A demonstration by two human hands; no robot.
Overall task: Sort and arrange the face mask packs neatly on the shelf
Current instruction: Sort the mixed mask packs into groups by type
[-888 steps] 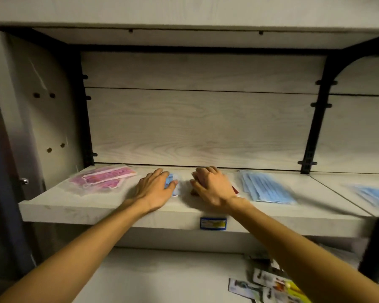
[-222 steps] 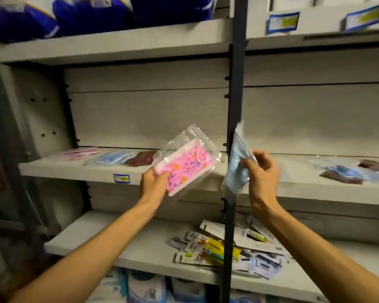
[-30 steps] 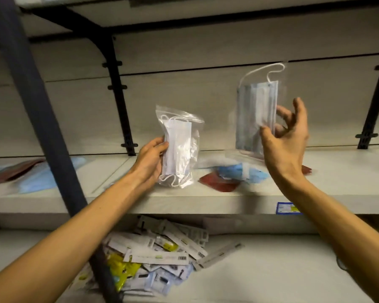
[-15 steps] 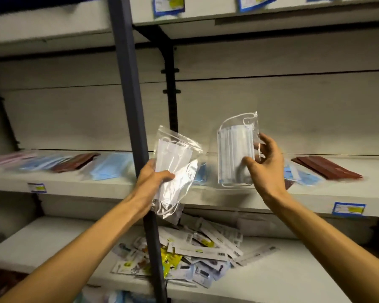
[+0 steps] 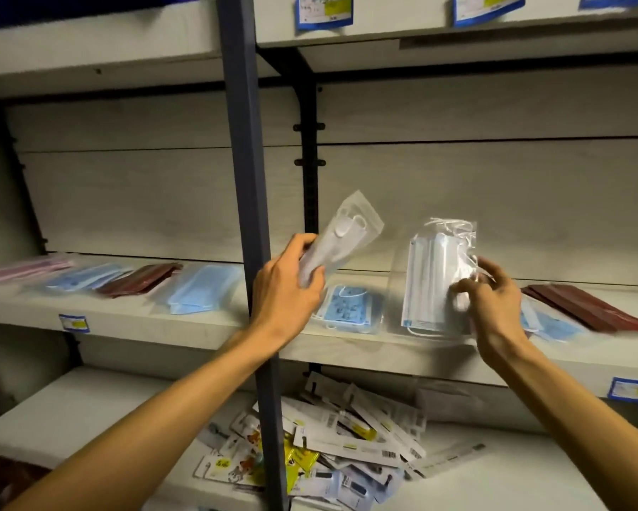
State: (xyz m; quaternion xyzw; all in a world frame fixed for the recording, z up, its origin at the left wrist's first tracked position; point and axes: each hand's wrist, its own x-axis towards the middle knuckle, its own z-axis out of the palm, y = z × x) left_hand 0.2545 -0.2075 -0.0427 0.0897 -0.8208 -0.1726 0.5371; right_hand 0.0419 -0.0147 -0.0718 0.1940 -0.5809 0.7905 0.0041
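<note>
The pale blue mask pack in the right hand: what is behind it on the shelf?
The right hand holds the pale blue mask pack upright above the shelf. Past it lie blue packs and dark red packs. Whatever lies directly behind the pack is covered.

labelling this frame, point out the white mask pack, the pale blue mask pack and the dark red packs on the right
white mask pack (image 5: 341, 239): head view, middle of the clear bag.
pale blue mask pack (image 5: 433, 282): head view, the folded masks inside.
dark red packs (image 5: 582, 304): head view, top pack's flat face.
</note>
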